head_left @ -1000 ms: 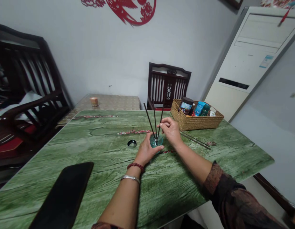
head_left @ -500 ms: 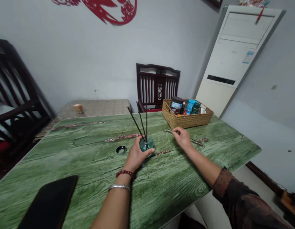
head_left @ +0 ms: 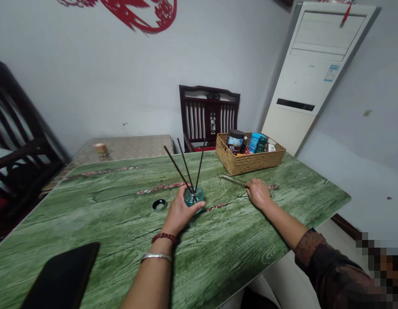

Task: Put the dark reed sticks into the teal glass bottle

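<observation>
My left hand is wrapped round a small teal glass diffuser bottle standing on the green wood-pattern table. Three dark reed sticks fan out from its neck. Over to the right, my right hand is low at the tabletop, its fingers closed on thin reed sticks that lie there. Their far ends point toward the basket; the fingertips and the rest of the sticks are partly hidden. Left of the bottle lies a black ring-shaped cap.
A woven basket with jars and bottles stands at the back right of the table. A dark flat object lies at the near left. Beyond are a small side table with an orange-topped item, wooden chairs and a white air conditioner.
My right hand has moved right and toward me along the loose sticks, down to the tabletop. The reeds in the bottle have spread wider; my left hand still holds the bottle.
</observation>
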Motion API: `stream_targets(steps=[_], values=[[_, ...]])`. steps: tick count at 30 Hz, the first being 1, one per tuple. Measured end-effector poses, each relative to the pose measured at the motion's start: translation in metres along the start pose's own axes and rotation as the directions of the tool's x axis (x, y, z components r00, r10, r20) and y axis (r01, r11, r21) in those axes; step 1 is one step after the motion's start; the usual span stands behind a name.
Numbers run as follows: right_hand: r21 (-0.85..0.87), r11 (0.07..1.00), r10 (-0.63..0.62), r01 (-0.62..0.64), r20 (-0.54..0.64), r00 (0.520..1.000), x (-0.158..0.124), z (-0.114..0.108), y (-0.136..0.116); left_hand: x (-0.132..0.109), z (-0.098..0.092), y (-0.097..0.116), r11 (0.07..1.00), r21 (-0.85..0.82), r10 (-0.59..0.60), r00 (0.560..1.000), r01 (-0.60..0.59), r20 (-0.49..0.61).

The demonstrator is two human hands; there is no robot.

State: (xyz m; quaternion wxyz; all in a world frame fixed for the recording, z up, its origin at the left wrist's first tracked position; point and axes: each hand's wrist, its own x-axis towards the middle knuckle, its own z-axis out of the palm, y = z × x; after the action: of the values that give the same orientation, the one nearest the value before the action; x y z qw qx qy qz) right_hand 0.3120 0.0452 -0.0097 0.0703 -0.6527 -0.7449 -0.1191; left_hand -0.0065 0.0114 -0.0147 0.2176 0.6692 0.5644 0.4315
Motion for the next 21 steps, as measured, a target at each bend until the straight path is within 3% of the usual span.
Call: stream_targets(steps=[11,16,19,21], values=[[0.008,0.998,-0.056,0.056,0.008,0.998,-0.012,-0.005,-0.009,0.000,-0.001,0.004,1.000,-0.008,0.000,1.000,0.000,-0.008],[0.035,0.999,-0.034,0.030,0.115,0.993,-0.010,-0.009,-0.015,-0.001,-0.001,0.005,1.000,-0.005,-0.007,1.000,0.007,0.005],[0.140,0.990,-0.014,0.001,0.091,0.996,-0.008,-0.014,-0.016,-0.002,-0.001,0.005,1.000,-0.007,-0.017,1.000,0.018,0.011],[0.312,0.950,-0.004,0.000,0.014,1.000,-0.002,-0.023,-0.017,-0.003,0.000,0.004,1.000,-0.009,-0.019,1.000,0.019,0.011]])
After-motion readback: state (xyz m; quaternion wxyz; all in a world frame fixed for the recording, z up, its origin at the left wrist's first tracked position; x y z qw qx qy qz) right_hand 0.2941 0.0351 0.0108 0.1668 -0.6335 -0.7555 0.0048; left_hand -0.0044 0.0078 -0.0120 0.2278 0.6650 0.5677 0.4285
